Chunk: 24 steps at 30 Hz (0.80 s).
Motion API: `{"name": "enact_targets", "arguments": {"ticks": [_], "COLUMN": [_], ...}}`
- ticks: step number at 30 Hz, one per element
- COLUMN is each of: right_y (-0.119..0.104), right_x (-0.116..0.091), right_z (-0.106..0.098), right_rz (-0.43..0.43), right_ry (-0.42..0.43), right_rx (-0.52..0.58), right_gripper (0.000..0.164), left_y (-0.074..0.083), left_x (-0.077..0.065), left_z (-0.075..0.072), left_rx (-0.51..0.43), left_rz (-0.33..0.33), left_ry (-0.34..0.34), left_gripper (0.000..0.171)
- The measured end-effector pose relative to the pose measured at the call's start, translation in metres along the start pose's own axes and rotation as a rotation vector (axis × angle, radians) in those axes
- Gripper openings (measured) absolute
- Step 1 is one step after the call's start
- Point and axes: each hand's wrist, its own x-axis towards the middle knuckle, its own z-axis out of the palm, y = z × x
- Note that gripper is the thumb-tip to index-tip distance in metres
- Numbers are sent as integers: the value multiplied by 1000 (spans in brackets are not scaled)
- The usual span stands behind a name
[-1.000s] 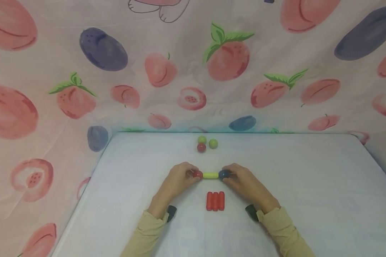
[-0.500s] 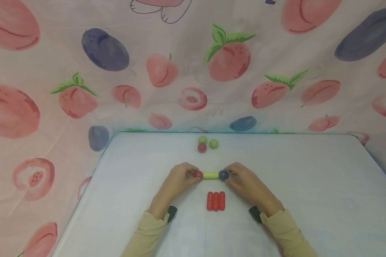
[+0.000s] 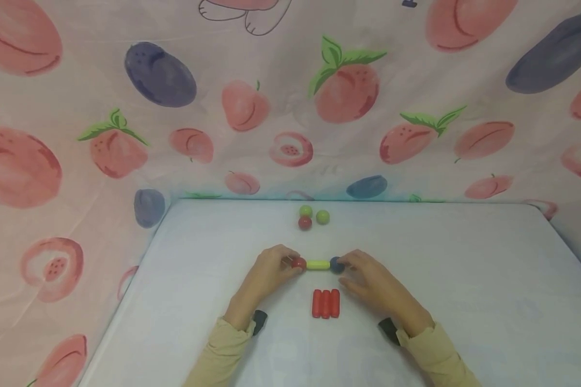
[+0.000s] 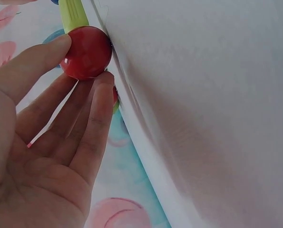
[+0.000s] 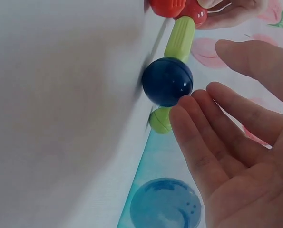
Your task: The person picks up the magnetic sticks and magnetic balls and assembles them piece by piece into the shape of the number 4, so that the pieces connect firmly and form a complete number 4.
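Observation:
A yellow-green rod lies on the white table between a red ball and a dark blue ball, one at each end. My left hand holds the red ball between thumb and fingertips, plain in the left wrist view. At the other end, my right hand is beside the blue ball. Its fingertips are at the ball's surface, while the thumb stands well off it. Whether those fingertips touch the ball is unclear.
Three red rods lie side by side in front of the joined piece. Towards the back are two green balls and a red ball. Fruit-patterned cloth rises behind the table.
My right hand has loosened from the blue ball, its thumb drawing away and the wrist shifting slightly right. The left hand keeps its hold on the red ball.

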Motion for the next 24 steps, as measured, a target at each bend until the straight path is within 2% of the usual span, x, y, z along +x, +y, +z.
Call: {"name": "enact_targets", "arguments": {"ticks": [7, 17, 24], "right_y": [-4, -5, -5], "right_x": [-4, -9, -13], "right_z": [-2, 1, 3], "right_rz": [-29, 0, -9], "right_ry": [-50, -107, -137], "right_rx": [-12, 9, -2], "right_gripper": [41, 41, 45], "left_y": [-1, 0, -2], "left_x": [0, -3, -2], "left_z": [1, 0, 1], "left_rx": [-1, -8, -4], "left_rz": [-2, -39, -27], "left_ry": [2, -8, -6], "left_gripper": [28, 29, 29]}}
